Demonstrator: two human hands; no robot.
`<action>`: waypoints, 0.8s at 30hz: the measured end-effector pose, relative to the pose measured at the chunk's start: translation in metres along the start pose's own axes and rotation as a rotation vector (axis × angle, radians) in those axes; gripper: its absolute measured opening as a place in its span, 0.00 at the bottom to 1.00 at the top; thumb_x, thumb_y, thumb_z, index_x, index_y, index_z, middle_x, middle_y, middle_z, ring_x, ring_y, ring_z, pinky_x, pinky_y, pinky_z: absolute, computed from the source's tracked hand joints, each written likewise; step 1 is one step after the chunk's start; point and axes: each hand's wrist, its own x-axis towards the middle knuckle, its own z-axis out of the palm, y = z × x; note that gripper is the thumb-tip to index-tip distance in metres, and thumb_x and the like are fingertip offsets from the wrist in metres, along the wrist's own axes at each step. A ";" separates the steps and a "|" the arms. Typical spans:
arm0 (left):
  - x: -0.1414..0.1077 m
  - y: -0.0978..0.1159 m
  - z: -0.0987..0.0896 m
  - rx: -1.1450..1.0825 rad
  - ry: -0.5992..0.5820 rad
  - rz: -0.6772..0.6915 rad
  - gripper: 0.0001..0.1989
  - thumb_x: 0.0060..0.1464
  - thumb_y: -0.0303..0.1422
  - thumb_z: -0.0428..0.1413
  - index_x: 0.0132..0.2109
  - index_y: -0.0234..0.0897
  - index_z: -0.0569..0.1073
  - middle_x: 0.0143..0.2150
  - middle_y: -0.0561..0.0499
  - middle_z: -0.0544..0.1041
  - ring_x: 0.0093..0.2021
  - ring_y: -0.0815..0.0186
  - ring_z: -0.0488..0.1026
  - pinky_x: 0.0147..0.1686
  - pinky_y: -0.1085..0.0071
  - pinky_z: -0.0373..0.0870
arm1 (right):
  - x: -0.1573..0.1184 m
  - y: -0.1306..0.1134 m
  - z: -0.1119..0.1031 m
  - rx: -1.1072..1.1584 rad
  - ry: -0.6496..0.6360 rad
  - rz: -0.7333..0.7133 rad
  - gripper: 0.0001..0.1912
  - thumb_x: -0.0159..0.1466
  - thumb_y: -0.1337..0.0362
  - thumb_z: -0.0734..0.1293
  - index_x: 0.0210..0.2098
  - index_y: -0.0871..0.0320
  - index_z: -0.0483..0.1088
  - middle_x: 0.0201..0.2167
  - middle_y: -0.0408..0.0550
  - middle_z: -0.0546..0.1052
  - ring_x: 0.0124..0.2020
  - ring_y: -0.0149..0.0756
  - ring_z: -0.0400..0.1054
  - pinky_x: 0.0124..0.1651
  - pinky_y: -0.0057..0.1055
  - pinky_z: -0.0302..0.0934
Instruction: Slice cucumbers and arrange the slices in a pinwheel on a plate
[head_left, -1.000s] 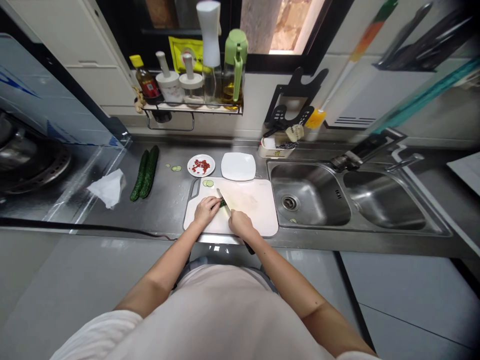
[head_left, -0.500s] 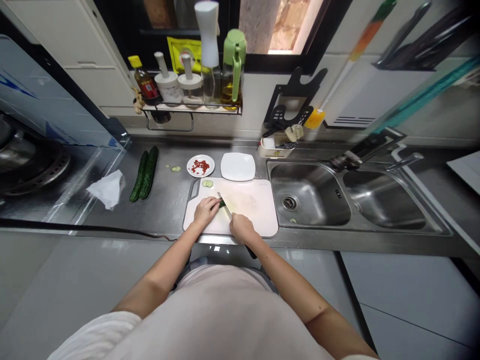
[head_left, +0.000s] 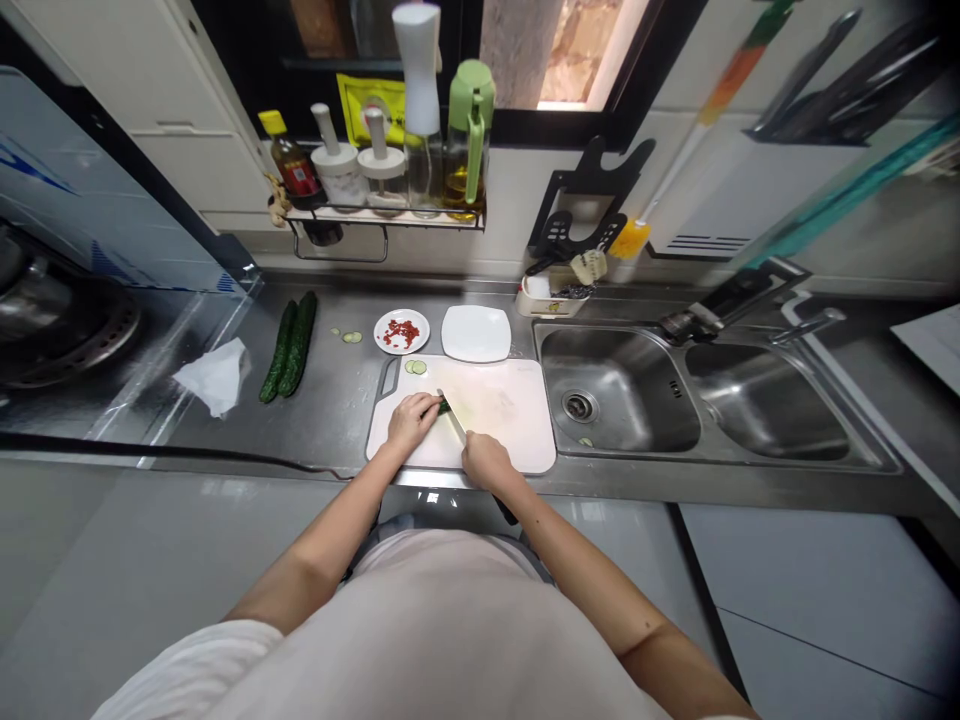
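Observation:
A white cutting board [head_left: 517, 395] lies on the steel counter in front of me. My left hand [head_left: 410, 420] is closed over a dark green piece of cucumber [head_left: 444, 406] on it, most of the piece hidden by the fingers. In my right hand [head_left: 486, 460] is a kitchen knife [head_left: 455, 418], its blade slanting up and left against the cucumber's right end. The black handle end sticks out below the wrist. Pale cucumber slices [head_left: 415, 368] rest at the board's upper left corner.
Behind the board stand a plate of chopped red pieces [head_left: 401, 332] and a white square plate [head_left: 476, 334]. Two whole cucumbers [head_left: 289, 348] and a crumpled white tissue [head_left: 215, 376] lie left. A double sink [head_left: 622, 390] adjoins on the right. A rack [head_left: 386, 222] holds bottles and jars.
The knife and my right hand have shifted very slightly to the right and down. My left hand stays on the cucumber in the same place.

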 end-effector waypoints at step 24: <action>0.000 -0.001 0.000 -0.011 0.006 -0.005 0.10 0.62 0.34 0.51 0.45 0.41 0.76 0.43 0.49 0.77 0.44 0.64 0.72 0.46 0.67 0.68 | 0.005 -0.004 -0.001 -0.008 -0.005 0.010 0.15 0.63 0.71 0.57 0.46 0.61 0.69 0.44 0.58 0.77 0.45 0.42 0.71 0.40 0.31 0.60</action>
